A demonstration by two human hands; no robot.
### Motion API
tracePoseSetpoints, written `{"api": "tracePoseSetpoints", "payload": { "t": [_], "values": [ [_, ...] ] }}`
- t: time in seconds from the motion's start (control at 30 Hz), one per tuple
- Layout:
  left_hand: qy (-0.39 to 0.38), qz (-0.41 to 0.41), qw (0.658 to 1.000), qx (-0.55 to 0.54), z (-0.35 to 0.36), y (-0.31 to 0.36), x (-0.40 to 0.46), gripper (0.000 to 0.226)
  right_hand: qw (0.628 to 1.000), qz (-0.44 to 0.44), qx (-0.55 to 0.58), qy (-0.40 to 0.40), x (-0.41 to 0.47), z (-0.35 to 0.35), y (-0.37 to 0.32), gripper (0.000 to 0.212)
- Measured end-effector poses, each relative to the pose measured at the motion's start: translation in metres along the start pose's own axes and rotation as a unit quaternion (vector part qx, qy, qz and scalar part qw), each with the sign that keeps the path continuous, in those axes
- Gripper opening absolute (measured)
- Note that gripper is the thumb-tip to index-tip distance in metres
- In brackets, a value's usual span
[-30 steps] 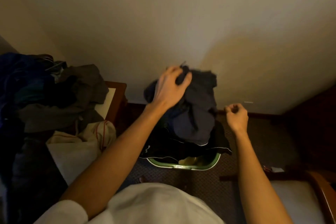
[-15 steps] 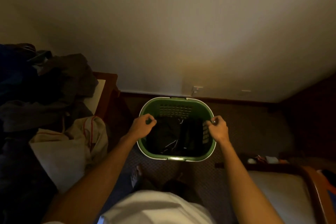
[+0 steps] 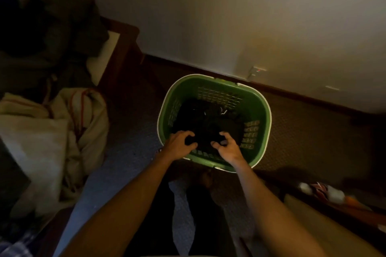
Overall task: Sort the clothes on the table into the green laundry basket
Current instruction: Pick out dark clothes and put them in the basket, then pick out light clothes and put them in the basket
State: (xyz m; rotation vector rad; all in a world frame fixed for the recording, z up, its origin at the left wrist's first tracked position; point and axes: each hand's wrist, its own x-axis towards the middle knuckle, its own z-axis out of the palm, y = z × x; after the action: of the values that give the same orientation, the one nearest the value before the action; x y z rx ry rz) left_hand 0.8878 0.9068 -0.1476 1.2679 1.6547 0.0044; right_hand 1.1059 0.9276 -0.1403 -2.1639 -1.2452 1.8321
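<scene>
Clothes (image 3: 48, 52) sat heaped high on the table (image 3: 119, 48) at the left, a big dark mound at the back with a pale cream bundle (image 3: 69, 123) trimmed in red cord spilling down the near side toward the floor. Right there on the patterned carpet (image 3: 302, 131), close to the wall (image 3: 229, 16) and its dark skirting, stood the green laundry basket (image 3: 262, 110), upright, white-rimmed, lattice holes in its sides. Down inside it lay a dark garment (image 3: 208, 125), filling the bottom, too dim to make out what kind, a thin pale string showing near its far edge. Both bare forearms reached in over the near rim, and the left hand (image 3: 179, 145) had its fingers curled down onto the near part of that dark cloth, thumb tucked toward it, looking like a grip on the fabric. The right hand (image 3: 226, 146), just beside it, had fingers bent and spread, tips into the same cloth, apparently pinching it, though the gloom made the hold hard to confirm. A small wall socket (image 3: 255, 73) with a red light showed beyond the basket, low on the wall.
</scene>
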Motion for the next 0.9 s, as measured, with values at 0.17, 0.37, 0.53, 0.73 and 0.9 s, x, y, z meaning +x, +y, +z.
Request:
{"api": "tracePoseSetpoints", "payload": {
  "t": [0.17, 0.37, 0.53, 0.73, 0.9],
  "values": [
    [0.087, 0.018, 0.994, -0.056, -0.024, -0.001, -0.042, 0.048, 0.997, -0.046, -0.032, -0.046, -0.003, 0.046, -0.033, 0.048],
    [0.306, 0.053, 0.947, -0.086, -0.107, -0.025, -0.147, 0.039, 0.973, -0.213, -0.064, -0.057, -0.044, 0.107, -0.128, 0.042],
    [0.525, 0.053, 0.849, 0.009, -0.145, -0.066, -0.262, 0.030, 0.926, -0.333, -0.031, -0.176, -0.124, 0.189, -0.199, 0.088],
    [0.559, -0.128, 0.816, 0.079, -0.140, -0.208, -0.325, 0.067, 0.896, -0.394, -0.125, -0.162, -0.192, 0.312, -0.232, 0.134],
    [0.516, -0.162, 0.837, 0.081, -0.159, -0.324, -0.346, 0.071, 0.885, -0.376, -0.220, -0.163, -0.212, 0.417, -0.252, 0.123]
  ]
}}
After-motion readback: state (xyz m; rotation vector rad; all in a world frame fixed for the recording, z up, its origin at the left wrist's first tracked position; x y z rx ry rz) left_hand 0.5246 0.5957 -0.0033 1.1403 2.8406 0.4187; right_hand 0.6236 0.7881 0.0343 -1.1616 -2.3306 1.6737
